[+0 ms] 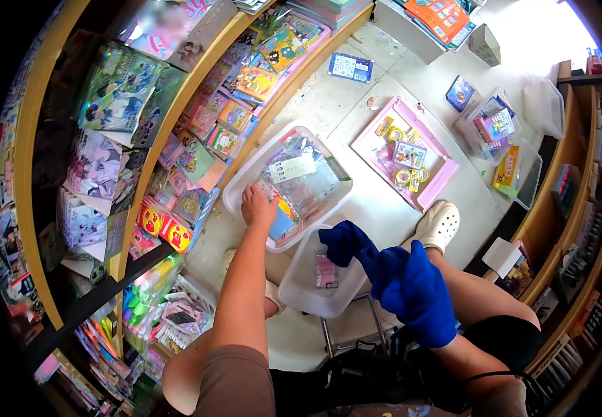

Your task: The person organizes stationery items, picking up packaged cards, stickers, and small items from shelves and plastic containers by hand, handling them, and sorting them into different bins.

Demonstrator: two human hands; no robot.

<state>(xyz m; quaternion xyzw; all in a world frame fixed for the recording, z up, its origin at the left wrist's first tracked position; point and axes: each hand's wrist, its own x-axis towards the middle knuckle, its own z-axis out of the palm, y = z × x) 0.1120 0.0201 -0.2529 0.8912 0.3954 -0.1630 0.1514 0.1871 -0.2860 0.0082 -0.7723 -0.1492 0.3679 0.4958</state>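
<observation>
My left hand (258, 206) reaches into a clear plastic bin (233, 186) on the floor. Its fingers are curled at the edge of a flat colourful packet (283, 221) with a blue lower part, near the bin's left side. Beside it in the bin lie a white card (292, 168) and several clear plastic packets (309, 191). A dark blue cloth (401, 278) covers my right hand (422, 299), hiding the fingers; the cloth bunches around the hand and one end hangs over a smaller clear tub (308, 292). A pink packet (326, 271) lies in that tub.
A pink tray (442, 182) with yellow tape rolls and small packs lies ahead on the floor. Shelves of stationery (169, 104) rise at left, more shelves (579, 229) at right. Other clear boxes (544, 104) and a blue pack (351, 67) are farther off.
</observation>
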